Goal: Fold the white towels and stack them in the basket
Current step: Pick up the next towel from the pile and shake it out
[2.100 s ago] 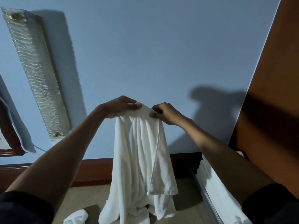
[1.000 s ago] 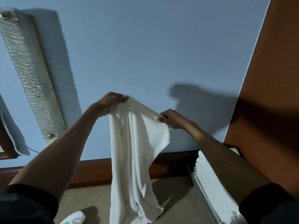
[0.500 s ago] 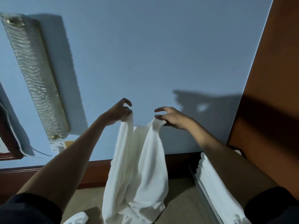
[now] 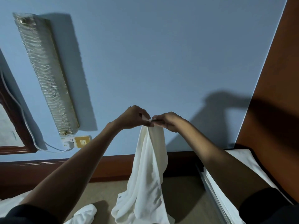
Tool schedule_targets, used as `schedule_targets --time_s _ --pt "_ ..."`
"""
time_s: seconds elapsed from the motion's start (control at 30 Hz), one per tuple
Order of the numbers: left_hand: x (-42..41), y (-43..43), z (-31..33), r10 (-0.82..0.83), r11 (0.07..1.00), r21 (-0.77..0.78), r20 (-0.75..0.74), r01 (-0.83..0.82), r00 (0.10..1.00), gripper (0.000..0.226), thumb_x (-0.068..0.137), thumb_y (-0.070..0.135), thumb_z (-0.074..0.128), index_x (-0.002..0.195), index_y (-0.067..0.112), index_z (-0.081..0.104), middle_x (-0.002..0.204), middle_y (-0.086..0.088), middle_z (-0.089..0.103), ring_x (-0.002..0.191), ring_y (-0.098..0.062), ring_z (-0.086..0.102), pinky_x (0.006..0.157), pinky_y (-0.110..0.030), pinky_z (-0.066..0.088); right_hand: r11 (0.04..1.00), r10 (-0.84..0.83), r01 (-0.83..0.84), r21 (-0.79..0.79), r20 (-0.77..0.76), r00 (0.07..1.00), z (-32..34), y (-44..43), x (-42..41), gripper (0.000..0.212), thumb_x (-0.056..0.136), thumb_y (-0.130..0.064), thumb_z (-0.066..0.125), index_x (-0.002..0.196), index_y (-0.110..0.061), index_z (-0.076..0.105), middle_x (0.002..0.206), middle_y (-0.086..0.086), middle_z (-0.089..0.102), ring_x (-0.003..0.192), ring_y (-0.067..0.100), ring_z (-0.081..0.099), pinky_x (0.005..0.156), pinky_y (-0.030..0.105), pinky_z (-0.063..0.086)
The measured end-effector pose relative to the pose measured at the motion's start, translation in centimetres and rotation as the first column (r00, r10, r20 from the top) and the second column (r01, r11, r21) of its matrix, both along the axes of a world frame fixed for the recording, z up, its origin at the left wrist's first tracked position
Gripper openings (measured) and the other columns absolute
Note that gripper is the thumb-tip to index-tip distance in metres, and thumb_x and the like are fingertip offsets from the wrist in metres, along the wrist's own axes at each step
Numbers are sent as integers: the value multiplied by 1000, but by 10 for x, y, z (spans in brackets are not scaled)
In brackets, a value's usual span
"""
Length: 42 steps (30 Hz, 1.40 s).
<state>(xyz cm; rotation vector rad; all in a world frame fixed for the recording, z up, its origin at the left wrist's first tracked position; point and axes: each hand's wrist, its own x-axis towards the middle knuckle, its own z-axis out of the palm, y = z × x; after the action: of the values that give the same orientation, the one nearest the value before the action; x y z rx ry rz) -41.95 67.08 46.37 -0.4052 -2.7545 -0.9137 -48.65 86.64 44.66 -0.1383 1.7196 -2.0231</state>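
Note:
A white towel [image 4: 148,175] hangs in loose folds in front of me, its lower end bunched on the beige surface below. My left hand [image 4: 132,118] and my right hand [image 4: 168,121] are raised side by side and nearly touch, each pinching the towel's top edge. At the right edge stands the basket [image 4: 210,189] with a stack of folded white towels [image 4: 226,196] in it, partly hidden by my right forearm. Another crumpled white towel [image 4: 84,213] lies at the bottom left.
A blue wall stands straight ahead with a long glass wall lamp [image 4: 45,75], a gold switch plate [image 4: 82,141] and a white cable. A dark wooden ledge [image 4: 64,172] runs below it. An orange-brown wooden panel [image 4: 278,94] closes off the right side.
My hands were apart, each holding an end of the towel's top edge; they have come together, so the towel now hangs doubled and narrower. The view has tilted slightly.

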Motion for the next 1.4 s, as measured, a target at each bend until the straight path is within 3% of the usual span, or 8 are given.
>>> schedule_targets --time_s 0.13,0.33,0.57,0.77,0.93,1.2,1.33,1.4 --pt "1 5 -4 -15 999 -40 -99 11 995 16 91 32 78 90 16 79 80 11 73 82 -9 69 81 -34 58 999 14 -12 -53 40 999 1 2 7 22 102 1 52 122 10 57 107 28 72 89 32 76 75 35 64" --pt "3 4 8 -25 980 -200 -89 7 996 20 98 1 49 90 13 63 79 5 65 78 -20 62 76 -39 52 975 194 -182 126 -95 976 0 10 12 43 99 -16 65 130 10 49 124 31 62 101 35 73 90 39 60" --pt "-4 -11 29 -25 952 -305 -92 -4 995 28 95 -3 44 88 20 58 80 8 61 75 -11 58 68 -29 46 748 446 -48 662 -448 775 13 9 15 33 98 -47 62 80 -19 59 80 -7 51 74 13 46 72 25 38" --pt "-3 -30 86 -12 953 -299 -179 -43 984 33 93 -3 45 92 25 63 85 16 62 76 -2 57 68 -22 43 915 365 -200 350 -514 776 42 -3 10 43 95 -44 67 80 -9 48 80 8 44 74 16 50 77 23 46" --pt "0 -71 131 71 956 -258 -247 -137 966 39 92 -6 45 91 29 63 85 15 64 80 -7 57 72 -26 44 944 300 -174 280 -510 806 76 1 -2 45 80 -48 81 86 -10 56 87 10 53 83 22 53 77 29 42" --pt "4 -141 131 344 914 -73 -380 -398 859 17 95 1 56 99 12 69 95 -8 71 86 -24 61 79 -30 44 844 309 20 536 -516 799 93 39 -24 69 57 -57 94 93 -2 70 81 14 55 74 27 47 68 37 31" --pt "10 -169 115 518 855 162 -324 -493 792 28 92 -8 46 86 14 63 88 -29 69 57 -31 66 56 -36 59 758 268 180 626 -552 790 95 64 -24 42 74 -42 87 75 -9 62 64 2 54 56 16 48 51 26 30" --pt "15 -178 107 603 796 283 -300 -535 739 27 91 -15 51 87 10 62 97 -31 68 66 -31 65 65 -44 61 702 251 256 664 -568 784 94 74 -27 38 77 -41 86 75 -9 66 68 2 59 59 16 53 53 26 34"
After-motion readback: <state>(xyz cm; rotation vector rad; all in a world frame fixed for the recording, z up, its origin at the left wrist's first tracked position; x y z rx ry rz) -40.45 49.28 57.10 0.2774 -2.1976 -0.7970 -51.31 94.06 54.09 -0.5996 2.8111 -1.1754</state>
